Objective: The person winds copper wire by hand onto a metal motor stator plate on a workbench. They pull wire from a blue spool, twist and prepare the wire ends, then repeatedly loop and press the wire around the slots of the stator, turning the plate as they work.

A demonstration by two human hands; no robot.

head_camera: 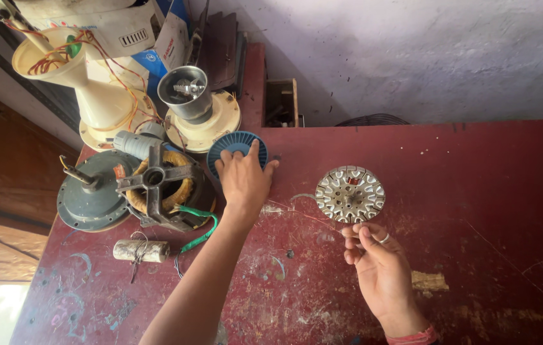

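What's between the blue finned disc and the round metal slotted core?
Head view: only bare red tabletop with a thin wire strand between blue finned disc and metal slotted core.

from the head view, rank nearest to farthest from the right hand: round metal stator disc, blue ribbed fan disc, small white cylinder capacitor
1. Round metal stator disc: at the fingertips of the right hand, just above it.
2. Blue ribbed fan disc: up and to the left, under the left hand.
3. Small white cylinder capacitor: far left, near the red table's left edge.
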